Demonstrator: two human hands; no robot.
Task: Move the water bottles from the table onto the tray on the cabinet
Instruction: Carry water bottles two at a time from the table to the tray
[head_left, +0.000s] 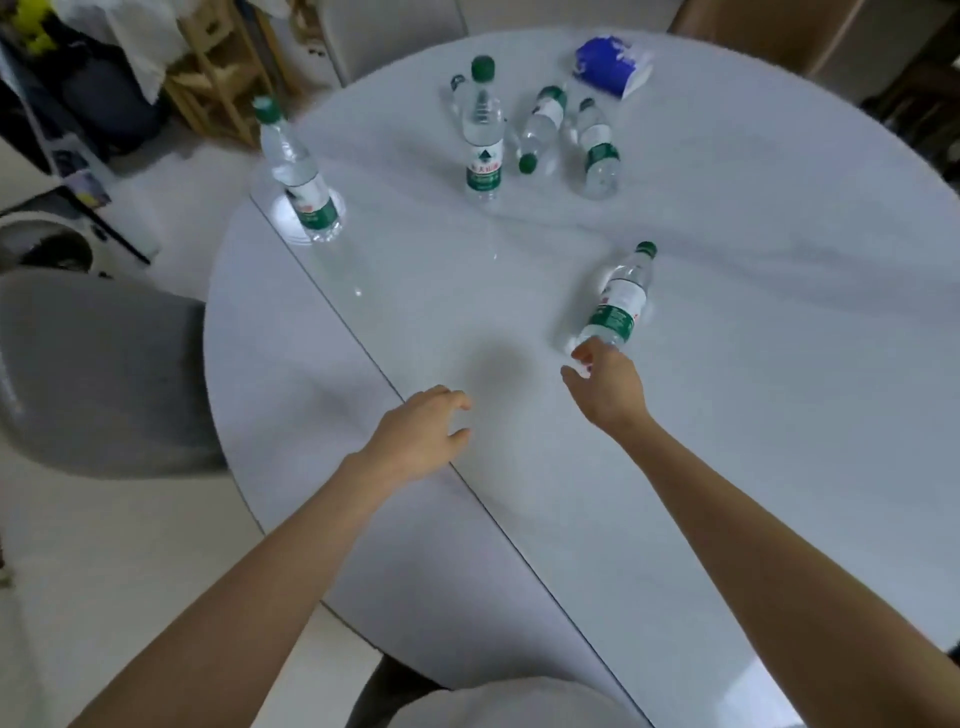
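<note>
Five water bottles with green caps are on the round white desk (727, 415): two upright (298, 176) (484, 135), three lying down (540, 127) (598, 150) (618, 301). One blue-and-white packet (613, 65) lies beyond them. Two hands (421, 431) (608, 384) and one grey chair (104, 374) are in view.

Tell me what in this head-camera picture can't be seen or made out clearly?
- Tray and cabinet: outside the head view, so their place is unknown.
- Nearest water bottle: its base is hidden behind the right hand, so contact cannot be judged.
- Labels on the far lying bottles: too small and blurred to read.
- Blue and white packet: blurred, contents unclear.
- Round table: its right side is cut off by the frame edge.
</note>
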